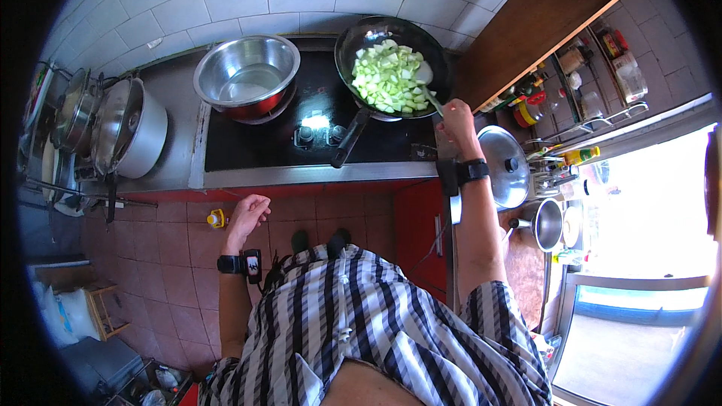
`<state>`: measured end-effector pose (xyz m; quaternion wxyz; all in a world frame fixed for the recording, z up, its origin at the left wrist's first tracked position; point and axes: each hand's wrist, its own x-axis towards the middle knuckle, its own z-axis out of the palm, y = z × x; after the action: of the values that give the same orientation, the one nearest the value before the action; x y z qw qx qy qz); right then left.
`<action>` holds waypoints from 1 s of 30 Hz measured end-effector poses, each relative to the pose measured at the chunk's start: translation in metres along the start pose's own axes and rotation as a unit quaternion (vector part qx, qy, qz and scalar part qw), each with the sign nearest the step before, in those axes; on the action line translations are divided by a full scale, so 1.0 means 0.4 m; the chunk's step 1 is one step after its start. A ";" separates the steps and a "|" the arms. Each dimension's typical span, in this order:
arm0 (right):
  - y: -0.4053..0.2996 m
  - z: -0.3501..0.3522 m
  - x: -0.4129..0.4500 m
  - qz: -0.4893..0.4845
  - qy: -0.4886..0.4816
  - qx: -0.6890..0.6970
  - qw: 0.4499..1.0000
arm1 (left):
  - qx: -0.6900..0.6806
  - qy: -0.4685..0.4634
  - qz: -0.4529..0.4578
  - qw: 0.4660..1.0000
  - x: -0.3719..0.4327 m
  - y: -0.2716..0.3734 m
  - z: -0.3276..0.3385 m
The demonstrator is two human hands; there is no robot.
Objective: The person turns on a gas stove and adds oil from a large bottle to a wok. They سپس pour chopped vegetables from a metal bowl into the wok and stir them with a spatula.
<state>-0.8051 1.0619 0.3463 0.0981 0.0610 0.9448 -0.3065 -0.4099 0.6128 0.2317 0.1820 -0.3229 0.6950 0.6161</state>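
My right hand (458, 123) grips the handle of a spatula (431, 99), whose pale blade rests among chopped light-green vegetable pieces (390, 76). These lie in a black wok (347, 76) on the right burner of the cooktop. The wok's black handle (351, 138) points towards me, and no hand is on it. My left hand (251, 215) hangs in front of the counter with its fingers curled and nothing seen in them. It touches neither the counter nor the steel basin (248, 76) on the left burner.
Left of the cooktop (254, 149) stands a large pot (149, 135) beside a rack of pans. At the right are a domed metal lid (502, 172), a small saucepan (548, 225) and racks of bottles and jars. A yellow-capped bottle (216, 218) stands on the tiled floor.
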 end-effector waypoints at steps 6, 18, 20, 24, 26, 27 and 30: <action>-0.024 0.098 0.036 0.044 -0.124 0.282 0.950 | -0.006 -0.007 0.015 1.000 0.002 0.004 -0.003; -0.173 -0.130 -0.259 -0.257 0.018 -0.059 0.964 | 0.006 -0.008 0.004 1.000 0.011 -0.007 -0.011; -0.185 -0.180 -0.296 -0.274 0.018 -0.084 0.958 | 0.003 -0.012 0.006 1.000 0.019 0.006 -0.002; -0.233 -0.265 -0.378 -0.245 0.012 -0.144 0.959 | 0.002 -0.011 0.013 1.000 0.036 0.011 0.002; -0.239 -0.282 -0.411 -0.255 0.026 -0.172 0.951 | 0.003 -0.012 0.015 1.000 0.040 0.007 0.001; -0.235 -0.284 -0.423 -0.262 0.042 -0.199 0.943 | 0.007 -0.014 0.018 1.000 0.043 0.008 -0.001; -0.218 -0.232 -0.418 -0.273 0.056 -0.229 0.933 | 0.010 -0.015 0.015 1.000 0.042 0.003 0.000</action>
<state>-0.6714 1.0373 0.5065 -0.0310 -0.2060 0.9737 -0.0926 -0.4229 0.6089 0.2216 0.1864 -0.3010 0.7032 0.6166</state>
